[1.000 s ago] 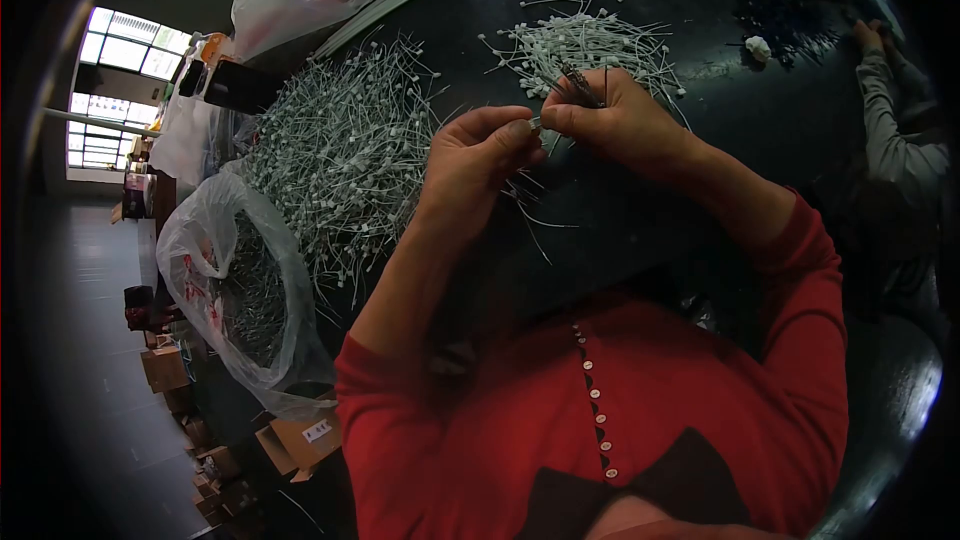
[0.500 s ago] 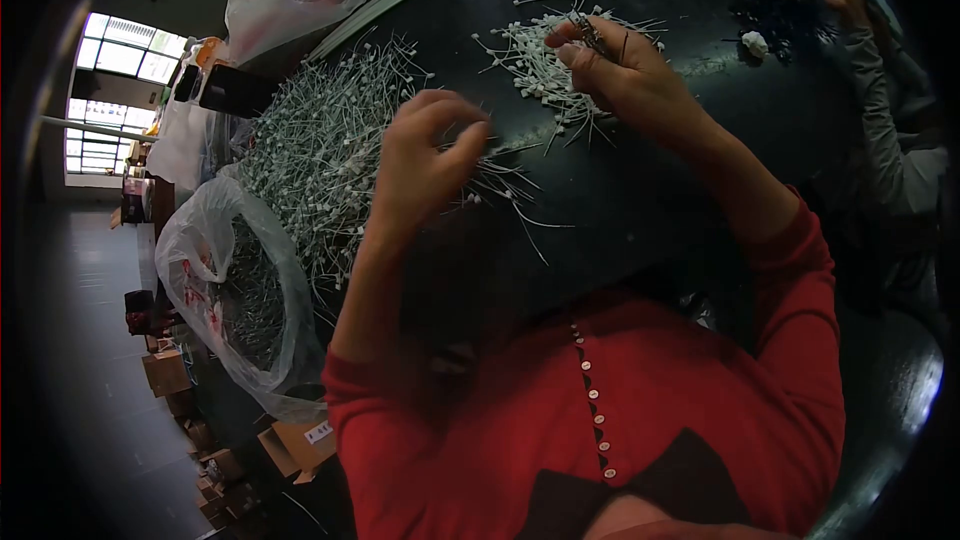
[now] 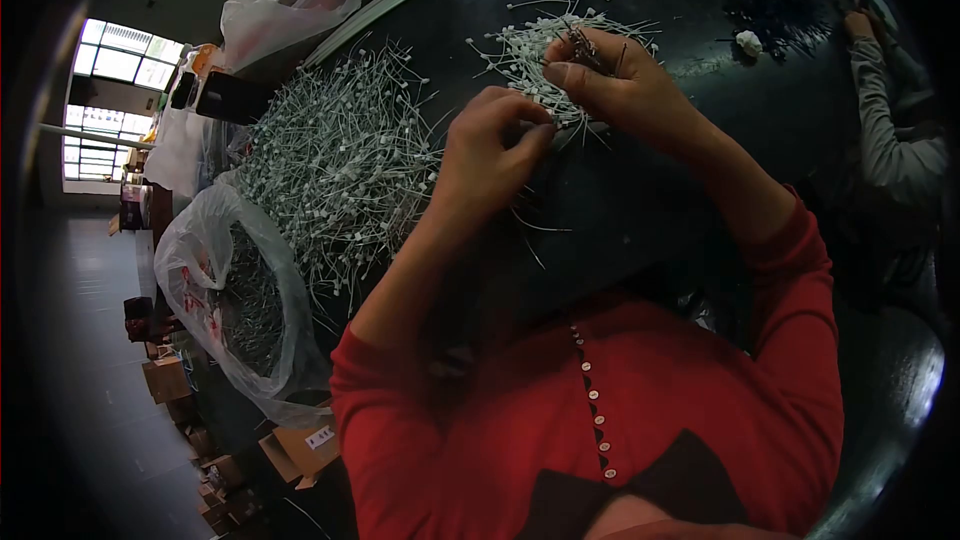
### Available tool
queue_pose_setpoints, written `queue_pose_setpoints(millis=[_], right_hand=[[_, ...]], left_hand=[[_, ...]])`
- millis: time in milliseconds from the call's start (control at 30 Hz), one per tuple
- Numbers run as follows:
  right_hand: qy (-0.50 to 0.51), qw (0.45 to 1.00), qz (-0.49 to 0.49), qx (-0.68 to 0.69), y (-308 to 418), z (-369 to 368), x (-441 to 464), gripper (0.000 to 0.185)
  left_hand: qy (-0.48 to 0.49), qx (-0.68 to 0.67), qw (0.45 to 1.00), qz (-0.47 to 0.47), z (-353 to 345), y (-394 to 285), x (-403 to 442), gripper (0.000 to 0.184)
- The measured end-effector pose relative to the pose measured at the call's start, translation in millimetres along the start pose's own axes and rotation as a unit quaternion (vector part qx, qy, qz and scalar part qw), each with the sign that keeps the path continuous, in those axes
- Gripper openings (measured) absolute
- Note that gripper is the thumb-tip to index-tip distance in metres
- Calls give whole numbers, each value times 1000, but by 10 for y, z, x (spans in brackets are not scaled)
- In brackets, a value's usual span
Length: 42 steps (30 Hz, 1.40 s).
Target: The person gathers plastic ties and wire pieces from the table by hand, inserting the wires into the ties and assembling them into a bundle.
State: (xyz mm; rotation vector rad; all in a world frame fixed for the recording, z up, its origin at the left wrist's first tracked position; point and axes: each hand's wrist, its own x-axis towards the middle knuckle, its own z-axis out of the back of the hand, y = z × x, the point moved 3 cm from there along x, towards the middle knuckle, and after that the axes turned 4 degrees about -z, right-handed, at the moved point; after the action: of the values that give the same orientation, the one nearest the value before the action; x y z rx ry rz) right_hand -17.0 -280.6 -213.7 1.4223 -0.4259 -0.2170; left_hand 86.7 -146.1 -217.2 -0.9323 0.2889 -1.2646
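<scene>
My right hand point(image 3: 625, 85) is closed around a small bunch of thin dark pieces point(image 3: 585, 48), which stick out past the thumb and fingers; their kind is unclear. Just left of it, my left hand point(image 3: 495, 145) is pinched, thumb against fingertips, and what lies in the pinch is too small to make out. Under and behind the right hand lies a smaller pile of thin pale strands with small white ends point(image 3: 520, 45). A much larger heap of similar strands point(image 3: 350, 160) spreads to the left of my left hand.
An open clear plastic bag point(image 3: 300, 330) of thin strands stands at the table's left edge. Pale rods point(image 3: 400, 2) and another plastic bag point(image 3: 290, 10) lie at the back left. At right, a co-worker's grey sleeve point(image 3: 880, 130) is near dark tinsel-like strands point(image 3: 780, 15) and a white lump point(image 3: 747, 43).
My left hand has moved right, from the large heap to close beside my right hand. My right hand stays over the smaller pile with the dark bunch. The co-worker's hand has lowered.
</scene>
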Motion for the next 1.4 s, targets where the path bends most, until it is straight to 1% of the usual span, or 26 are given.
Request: queue_pose_setpoints(millis=[33,67,100,167,200,233,300,333,367,400,433,500,533,600,633,700,733,800,967,1033,1067,1100,1167,1200,1233,1400], right_hand=[[21,1000,9,6,1,-21,-8,15],[23,1000,9,7,18,-21,-19,15],[44,999,-8,28,38,-26,-35,16],[67,996,-25,49,46,-43,-53,16],[68,997,-15,25,50,-49,-59,16],[68,998,-4,1,54,-58,-62,17],[64,997,15,-32,67,-93,-69,16],[59,996,33,-64,75,-107,-76,15],[58,996,32,-65,75,-117,-83,15],[58,994,29,-84,74,-127,-83,14],[58,993,27,-103,70,-137,-79,13],[57,992,29,-104,56,-149,-77,11],[55,992,30,-106,45,-153,-74,10],[50,992,38,-114,8,-161,-66,11],[44,990,45,-122,1,-159,-65,11],[39,991,44,-124,4,-163,-72,11],[33,991,42,-126,5,-163,-76,12],[33,990,40,-135,-7,-161,-79,12],[42,986,14,-159,-17,-188,-89,12],[32,989,43,-135,-5,-205,-94,11],[32,989,44,-135,-13,-201,-90,11],[36,986,41,-157,-29,-193,-84,11],[39,982,38,-180,-63,-197,-73,10],[18,982,66,-178,-68,-197,-71,11],[-2,980,93,-176,-65,-193,-70,14],[-3,978,100,-185,-69,-192,-67,14]], left_hand=[[20,-100,989,103,71,-24,-27,8],[27,-245,949,195,125,-29,-67,11],[25,-244,949,196,190,8,-78,11],[27,-471,844,255,244,134,-101,14],[44,-519,814,255,249,163,-96,16],[42,-520,815,254,242,176,-112,16],[43,-427,848,310,198,182,-149,15],[44,-427,848,310,153,169,-155,15],[4,-307,929,206,160,138,-133,15],[-37,-175,979,94,186,98,-119,14],[-38,-175,979,94,190,133,-120,14],[-40,-68,997,12,231,135,-102,13],[-41,-68,997,12,217,118,-109,13],[-59,-164,980,93,175,87,-136,13],[-59,-164,980,94,183,65,-136,13],[-42,-280,942,179,170,80,-154,12],[-42,-280,942,179,173,95,-155,12],[-48,-423,880,212,138,163,-160,12],[-57,-457,864,204,115,193,-188,14],[-61,-460,863,200,116,191,-195,14],[-51,-483,848,211,110,204,-201,14],[-40,-506,833,221,104,216,-207,14],[-34,-518,825,222,107,230,-207,15],[-27,-531,817,223,103,235,-207,15],[-27,-531,817,223,103,245,-209,15],[-25,-538,811,227,103,255,-218,17]])
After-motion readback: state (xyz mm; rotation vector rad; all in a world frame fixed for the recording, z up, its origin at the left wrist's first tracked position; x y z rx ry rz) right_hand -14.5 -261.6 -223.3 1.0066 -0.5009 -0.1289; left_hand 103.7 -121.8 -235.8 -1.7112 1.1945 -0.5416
